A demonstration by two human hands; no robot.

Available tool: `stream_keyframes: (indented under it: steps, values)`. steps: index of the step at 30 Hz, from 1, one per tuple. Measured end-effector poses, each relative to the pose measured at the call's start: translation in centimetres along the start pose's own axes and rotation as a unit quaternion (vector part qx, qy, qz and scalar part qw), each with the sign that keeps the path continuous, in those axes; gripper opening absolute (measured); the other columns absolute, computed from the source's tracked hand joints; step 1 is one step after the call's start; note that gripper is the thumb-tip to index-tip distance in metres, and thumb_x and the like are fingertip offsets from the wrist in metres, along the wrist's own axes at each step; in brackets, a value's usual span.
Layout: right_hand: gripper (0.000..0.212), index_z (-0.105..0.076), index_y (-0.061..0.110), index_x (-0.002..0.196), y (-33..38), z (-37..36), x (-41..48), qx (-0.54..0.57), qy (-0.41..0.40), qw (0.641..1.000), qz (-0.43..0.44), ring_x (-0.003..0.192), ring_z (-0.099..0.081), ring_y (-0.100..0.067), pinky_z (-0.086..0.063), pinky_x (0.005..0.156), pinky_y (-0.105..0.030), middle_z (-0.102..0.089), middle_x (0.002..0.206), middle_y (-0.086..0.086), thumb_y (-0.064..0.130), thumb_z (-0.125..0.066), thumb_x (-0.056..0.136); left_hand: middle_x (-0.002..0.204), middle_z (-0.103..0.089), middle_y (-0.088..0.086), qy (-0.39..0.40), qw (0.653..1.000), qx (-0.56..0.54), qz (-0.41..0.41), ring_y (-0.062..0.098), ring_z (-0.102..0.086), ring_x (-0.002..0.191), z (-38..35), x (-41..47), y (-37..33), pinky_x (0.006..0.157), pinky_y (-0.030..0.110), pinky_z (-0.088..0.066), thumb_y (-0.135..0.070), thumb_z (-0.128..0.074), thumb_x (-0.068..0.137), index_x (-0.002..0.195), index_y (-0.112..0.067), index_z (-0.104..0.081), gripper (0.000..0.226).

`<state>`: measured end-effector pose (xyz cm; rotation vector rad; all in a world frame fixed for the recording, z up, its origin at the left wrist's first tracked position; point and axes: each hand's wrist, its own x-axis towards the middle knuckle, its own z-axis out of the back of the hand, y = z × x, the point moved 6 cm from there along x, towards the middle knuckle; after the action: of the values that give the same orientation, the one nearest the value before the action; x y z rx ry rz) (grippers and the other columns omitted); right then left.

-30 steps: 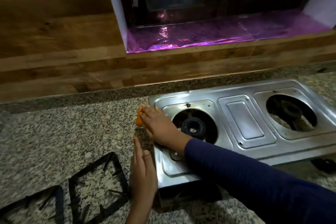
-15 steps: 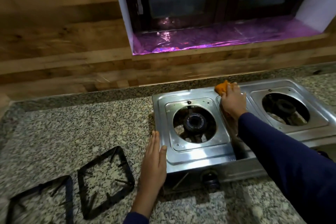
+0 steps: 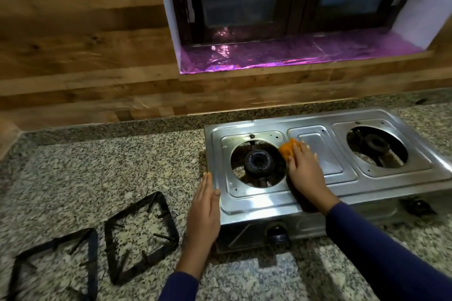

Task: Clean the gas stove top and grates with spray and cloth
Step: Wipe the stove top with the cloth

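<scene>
Orange cloth (image 3: 289,148) sits pressed under my right hand (image 3: 304,171), fingers flat, on the stainless steel gas stove top (image 3: 259,203) beside the left burner (image 3: 256,161). My left hand (image 3: 204,205), fingers straight, braces its side. Mid-wipe, I judge; next, the black square grates (image 3: 140,236) on the counter (image 3: 97,171).

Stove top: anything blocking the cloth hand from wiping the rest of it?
Nothing visible. The right hand presses the orange cloth on the stove top beside the left burner; both grates lie on the counter, and the left hand rests against the stove's left edge.
</scene>
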<state>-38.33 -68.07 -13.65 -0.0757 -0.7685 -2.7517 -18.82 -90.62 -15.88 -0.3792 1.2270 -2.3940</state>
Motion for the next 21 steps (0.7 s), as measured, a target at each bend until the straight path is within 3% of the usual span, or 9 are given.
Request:
stream_keyframes:
  steps: [3,6,11,14,16,18,21]
  values:
    - [0.052,-0.035,0.009,0.149,1.0,0.2,-5.3,-0.003,-0.003,1.0,-0.017,0.146,-0.025,-0.031,-0.018,0.121,-0.046,-0.03,0.157,-0.016,0.023,-0.044,0.101,0.158,-0.027,-0.013,0.019,0.997,-0.065,0.043,0.012,-0.029,0.144,0.5,0.0,-0.3,0.114,0.037,-0.032,-0.059,-0.022,0.096,0.149,-0.041,-0.027,0.056]
    - [0.051,-0.038,0.008,0.148,5.9,-1.9,-8.2,0.018,0.036,0.998,0.042,0.144,-0.027,-0.031,-0.014,0.12,-0.037,-0.031,0.156,-0.015,0.025,-0.044,0.1,0.152,-0.042,0.0,0.013,0.979,-0.148,0.139,0.027,-0.042,0.136,1.8,0.4,-0.4,0.108,0.046,-0.034,-0.063,-0.009,0.095,0.14,-0.045,-0.044,0.06]
    - [0.059,-0.034,-0.006,0.145,12.9,-5.7,-9.1,-0.003,0.046,0.997,0.058,0.144,-0.024,-0.042,-0.014,0.12,-0.051,-0.027,0.155,-0.028,0.022,-0.047,0.095,0.148,-0.047,-0.003,-0.043,0.964,-0.193,0.179,0.027,-0.042,0.136,4.6,1.0,-1.0,0.112,0.057,-0.028,-0.089,-0.002,0.076,0.131,-0.039,-0.057,0.092]
    - [0.059,-0.032,-0.005,0.147,16.5,-7.3,-10.7,0.034,0.096,0.974,0.202,0.144,-0.024,-0.042,-0.014,0.121,-0.052,-0.027,0.155,-0.027,0.013,-0.051,0.094,0.142,-0.051,-0.008,-0.057,0.963,-0.202,0.171,0.02,-0.044,0.132,5.1,1.6,-2.3,0.11,0.046,-0.03,-0.087,-0.003,0.078,0.132,-0.034,-0.058,0.094]
    - [0.05,-0.045,-0.003,0.139,18.5,-8.2,-12.3,0.068,0.162,0.942,0.286,0.135,-0.035,-0.04,-0.028,0.114,-0.056,-0.041,0.145,-0.027,0.009,-0.054,0.092,0.141,-0.053,-0.006,-0.064,0.965,-0.2,0.158,0.019,-0.046,0.13,5.0,1.9,-3.3,0.108,0.042,-0.033,-0.076,-0.005,0.087,0.133,-0.028,-0.058,0.085]
    - [0.042,-0.049,-0.001,0.136,18.9,-8.2,-13.1,0.103,0.222,0.929,0.277,0.126,-0.043,-0.038,-0.034,0.108,-0.052,-0.049,0.138,-0.024,0.006,-0.048,0.095,0.142,-0.053,0.001,-0.07,0.972,-0.176,0.136,0.019,-0.047,0.13,4.6,1.9,-4.5,0.101,0.033,-0.033,-0.07,-0.007,0.091,0.132,-0.025,-0.058,0.079]
    - [0.04,-0.048,0.0,0.136,17.7,-6.3,-13.3,0.124,0.236,0.919,0.289,0.124,-0.045,-0.036,-0.032,0.108,-0.045,-0.052,0.136,-0.023,0.011,-0.039,0.098,0.139,-0.056,0.008,-0.075,0.985,-0.121,0.099,0.016,-0.049,0.122,3.9,1.3,-6.3,0.092,0.029,-0.032,-0.059,-0.011,0.099,0.132,-0.022,-0.059,0.069]
